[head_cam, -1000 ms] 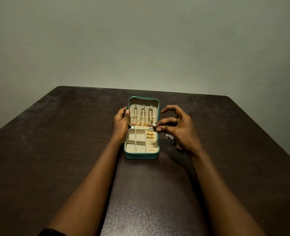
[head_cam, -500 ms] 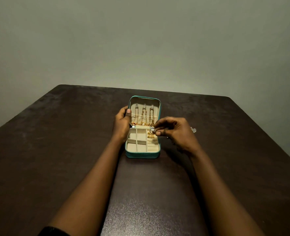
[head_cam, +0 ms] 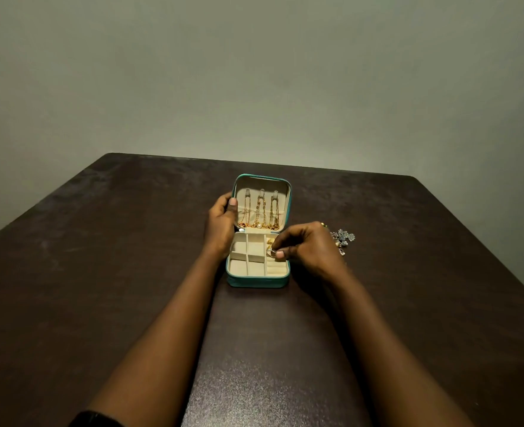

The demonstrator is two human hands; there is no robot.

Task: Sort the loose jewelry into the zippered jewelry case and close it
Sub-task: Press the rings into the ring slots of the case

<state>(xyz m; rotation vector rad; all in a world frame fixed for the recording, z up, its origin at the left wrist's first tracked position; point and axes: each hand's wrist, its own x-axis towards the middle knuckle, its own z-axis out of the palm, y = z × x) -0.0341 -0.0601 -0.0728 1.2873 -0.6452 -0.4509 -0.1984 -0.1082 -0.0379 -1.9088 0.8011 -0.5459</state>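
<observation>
Two hands meet at the open teal case (head_cam: pixel 256 282) on the dark table (head_cam: pixel 100 272): our left hand (head_cam: pixel 220 226) grips the raised lid (head_cam: pixel 264 183) by its edge, our right hand (head_cam: pixel 307 251) pinches a ring (head_cam: pixel 270 252) over the right-side slots, loose jewelry (head_cam: pixel 342 237) lying just beyond.

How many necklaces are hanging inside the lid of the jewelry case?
3, side by side in the lid: one necklace at left, one in the middle, one at right. Overlapping chains could hide another.

Teal case (head_cam: pixel 256 282), cream inside, gold chains (head_cam: pixel 259 215), dark brown table (head_cam: pixel 100 272).
</observation>
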